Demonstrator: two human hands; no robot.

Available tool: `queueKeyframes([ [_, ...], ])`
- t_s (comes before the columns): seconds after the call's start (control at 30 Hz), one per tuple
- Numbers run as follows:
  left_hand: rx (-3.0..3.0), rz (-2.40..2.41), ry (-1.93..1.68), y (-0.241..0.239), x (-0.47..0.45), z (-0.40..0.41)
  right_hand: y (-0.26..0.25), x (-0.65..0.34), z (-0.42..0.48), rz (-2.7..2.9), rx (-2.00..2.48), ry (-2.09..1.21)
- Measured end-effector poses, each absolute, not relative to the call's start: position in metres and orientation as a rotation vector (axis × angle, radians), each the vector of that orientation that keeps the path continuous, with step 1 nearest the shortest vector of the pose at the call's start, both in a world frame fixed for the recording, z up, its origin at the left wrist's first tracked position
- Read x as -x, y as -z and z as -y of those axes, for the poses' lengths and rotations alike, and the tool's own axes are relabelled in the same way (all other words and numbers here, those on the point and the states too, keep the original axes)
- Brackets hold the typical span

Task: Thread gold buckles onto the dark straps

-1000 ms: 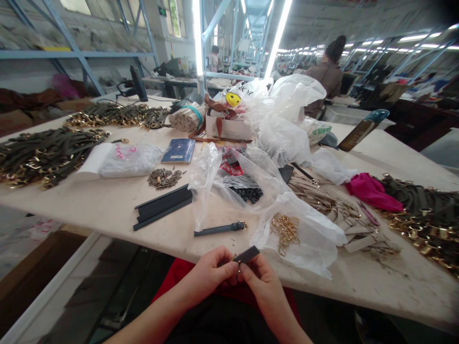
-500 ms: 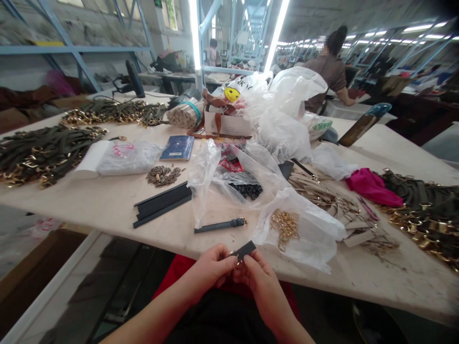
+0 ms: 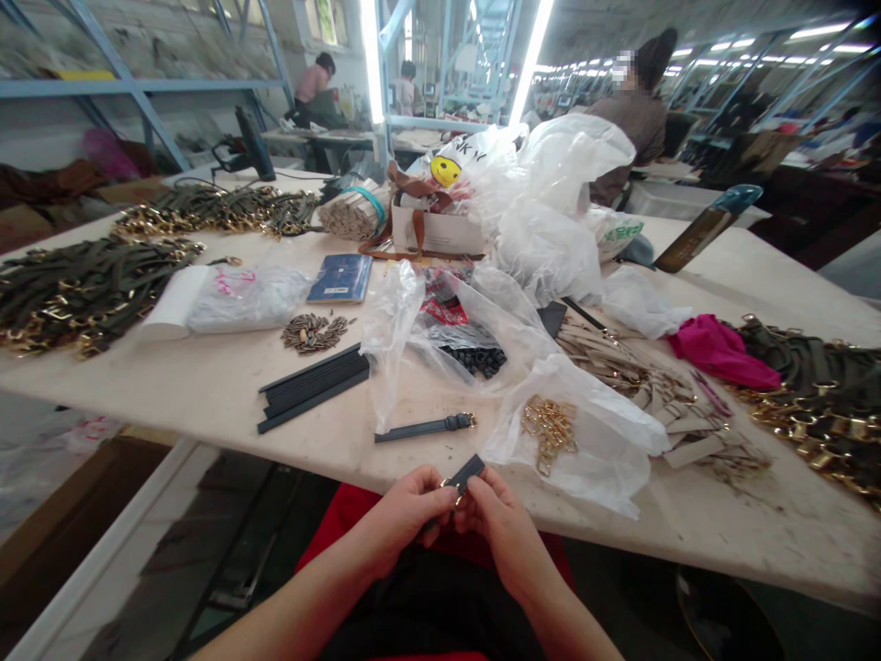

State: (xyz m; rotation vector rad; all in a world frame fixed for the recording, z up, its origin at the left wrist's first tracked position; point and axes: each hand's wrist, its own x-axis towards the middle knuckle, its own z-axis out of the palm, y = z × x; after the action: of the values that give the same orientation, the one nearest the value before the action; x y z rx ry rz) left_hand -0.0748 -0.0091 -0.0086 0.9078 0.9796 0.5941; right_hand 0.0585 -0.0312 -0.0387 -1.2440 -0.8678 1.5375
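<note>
At the table's front edge, my left hand [image 3: 418, 500] and my right hand [image 3: 490, 505] both pinch one dark strap [image 3: 470, 469]. A gold buckle [image 3: 452, 487] sits on the strap between my thumbs; the strap's lower part is hidden by my fingers. Just beyond my hands lies a strap with a gold buckle and a loop [image 3: 423, 430]. A stack of dark strips [image 3: 313, 390] rests to its left. On the right, a heap of gold buckles [image 3: 549, 427] lies on a clear plastic bag [image 3: 609, 450]. Small black loops [image 3: 476, 360] fill another open bag.
Sunflower seeds [image 3: 315, 332] and a blue booklet [image 3: 340, 278] lie behind the strips. Olive straps with gold hardware [image 3: 89, 285] pile up at the left, more at the right beside a pink cloth [image 3: 722, 353]. Beige straps [image 3: 640, 386] lie nearer. A co-worker [image 3: 630, 119] is behind the table.
The strap has tilted more steeply between my fingers, and the gold buckle shows more clearly. Another person has come into sight at the back left. The co-worker at right has shifted.
</note>
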Motion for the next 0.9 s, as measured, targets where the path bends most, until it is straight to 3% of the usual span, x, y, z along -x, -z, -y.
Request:
queueKeyframes([
  [0.1,-0.872,-1.019,-0.606,0.010,0.073,0.010,0.041,-0.061,0.033,1.302,1.453,-0.981],
  [0.17,-0.900,-1.072,-0.636,0.012,0.072,0.011,0.043,-0.063,0.033,1.460,1.527,-0.790],
  [0.33,-1.049,-1.094,-0.688,0.017,0.070,0.015,0.043,-0.067,0.026,1.310,1.352,-1.180],
  [0.57,-1.092,-1.121,-0.699,0.028,0.072,0.003,0.036,-0.069,0.028,1.470,1.439,-0.895],
  [0.9,-1.449,-1.035,-0.631,0.020,0.084,-0.010,0.016,-0.095,-0.013,1.642,1.317,-1.306],
])
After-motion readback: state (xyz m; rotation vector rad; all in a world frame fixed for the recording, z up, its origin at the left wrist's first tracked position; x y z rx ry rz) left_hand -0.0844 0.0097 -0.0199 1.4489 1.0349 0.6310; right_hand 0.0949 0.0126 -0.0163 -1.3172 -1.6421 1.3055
